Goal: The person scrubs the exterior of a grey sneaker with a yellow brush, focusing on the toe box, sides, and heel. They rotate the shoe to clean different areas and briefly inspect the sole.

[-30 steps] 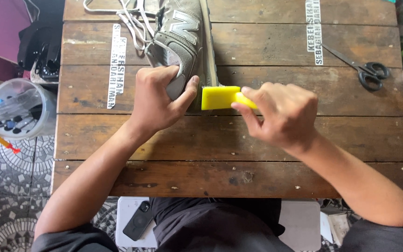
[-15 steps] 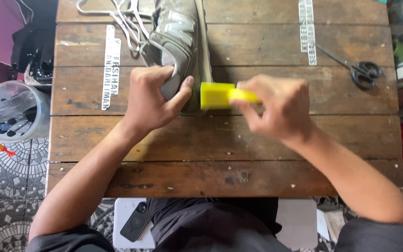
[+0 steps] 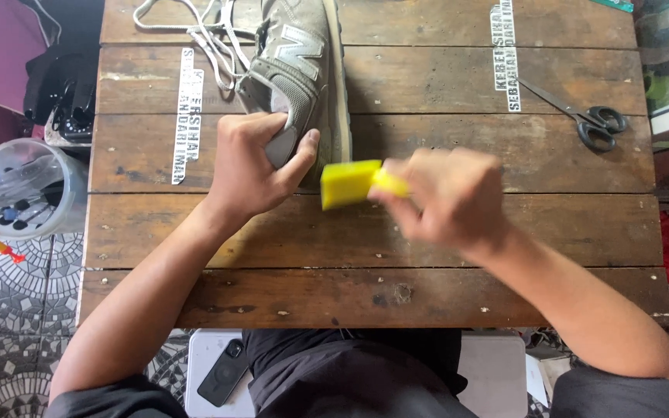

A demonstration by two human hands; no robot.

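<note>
On the plank table (image 3: 505, 232), left hand (image 3: 253, 166) fingers clamp the heel of the grey shoe (image 3: 303, 77) lying on its side, right hand (image 3: 447, 197), blurred, pinches a yellow sponge (image 3: 350, 183) at the sole edge; laces (image 3: 195, 31) out, scissors (image 3: 582, 116) unused, cleaning apparently mid-way.

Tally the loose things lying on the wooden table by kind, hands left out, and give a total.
Grey sneaker, heel held by the left hand: 1
Yellow sponge block, held by the right hand: 1
White shoelaces, one bundle: 1
Black-handled scissors: 1
Total: 4
</note>
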